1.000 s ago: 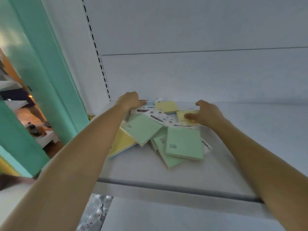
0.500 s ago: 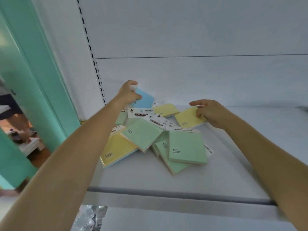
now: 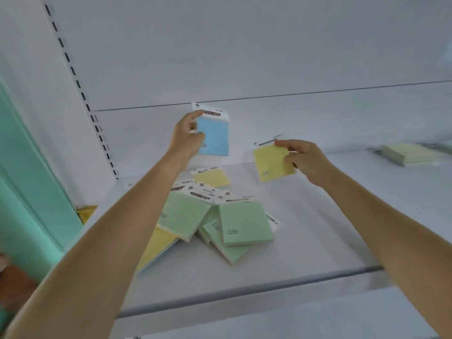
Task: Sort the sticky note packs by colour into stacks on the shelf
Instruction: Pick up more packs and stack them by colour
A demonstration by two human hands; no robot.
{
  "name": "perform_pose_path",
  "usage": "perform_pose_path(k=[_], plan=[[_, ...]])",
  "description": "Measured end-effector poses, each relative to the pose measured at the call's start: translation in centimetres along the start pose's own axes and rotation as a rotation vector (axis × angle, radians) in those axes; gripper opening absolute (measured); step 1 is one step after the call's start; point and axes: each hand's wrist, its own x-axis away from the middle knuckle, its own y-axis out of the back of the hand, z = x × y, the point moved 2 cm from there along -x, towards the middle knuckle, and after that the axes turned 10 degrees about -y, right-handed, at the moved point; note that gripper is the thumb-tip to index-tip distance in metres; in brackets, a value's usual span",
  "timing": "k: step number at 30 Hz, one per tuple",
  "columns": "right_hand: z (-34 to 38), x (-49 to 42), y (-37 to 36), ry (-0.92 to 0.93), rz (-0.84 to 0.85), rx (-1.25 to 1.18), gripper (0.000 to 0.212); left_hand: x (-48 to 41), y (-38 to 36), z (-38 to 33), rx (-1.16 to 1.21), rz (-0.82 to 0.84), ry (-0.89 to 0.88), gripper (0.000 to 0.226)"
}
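My left hand (image 3: pixel 187 137) holds a blue sticky note pack (image 3: pixel 215 135) upright, lifted above the white shelf (image 3: pixel 318 241). My right hand (image 3: pixel 303 160) grips a yellow pack (image 3: pixel 270 162) by its right edge, raised over the shelf's back middle. Below both lies a loose pile: a green pack (image 3: pixel 244 222) on top, more green packs (image 3: pixel 183 214) beside and under it, a yellow pack (image 3: pixel 212 177) at the back, and another yellow pack (image 3: pixel 156 245) partly hidden under my left forearm.
A stack of pale yellow packs (image 3: pixel 411 154) rests at the shelf's far right. The slotted upright (image 3: pixel 80 94) and a teal panel (image 3: pixel 31 182) bound the left side. The shelf's front lip (image 3: pixel 244 289) runs across below the pile.
Both hands lifted off the pile: the left raised the blue pack higher and upright, the right picked the yellow pack up off the shelf. The view swung rightward, showing the far-right stack.
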Motion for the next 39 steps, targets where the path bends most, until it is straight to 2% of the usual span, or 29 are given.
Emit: perform_pose_path(k=[6,11,17,21,26,29,32,35,39], plan=[[-1.8,4.1,9.9,0.048,-0.161,-0.032,0.051,1.2,-9.7,-2.5,0.043,0.122,-0.025,0.046],[-5.4,7.7,20.2,0.013,-0.269,-0.061,0.052,3.3,-20.0,-6.3,0.054,0.184,-0.041,0.044],[-9.7,9.8,32.7,-0.075,-0.291,-0.084,0.048,6.7,-32.3,-8.9,0.085,0.121,-0.01,0.043],[-11.1,8.9,38.0,-0.066,-0.277,-0.104,0.048,8.4,-37.9,-9.1,0.087,0.024,0.05,0.046],[-11.5,4.6,39.6,-0.053,-0.264,-0.057,0.044,8.7,-41.1,-8.7,0.044,-0.14,0.095,0.044],[-10.7,1.4,39.3,-0.004,-0.233,-0.052,0.044,7.7,-42.0,-7.6,0.019,-0.189,0.12,0.033],[-9.4,-1.7,38.2,0.026,-0.206,-0.008,0.044,6.3,-42.0,-7.1,-0.027,-0.202,0.136,0.035],[-8.7,-5.0,37.1,0.022,-0.181,0.049,0.043,4.9,-42.0,-6.3,-0.055,-0.226,0.155,0.047],[-9.2,-8.6,35.7,-0.009,-0.152,0.214,0.044,4.2,-42.0,-5.3,-0.041,-0.237,0.169,0.048]])
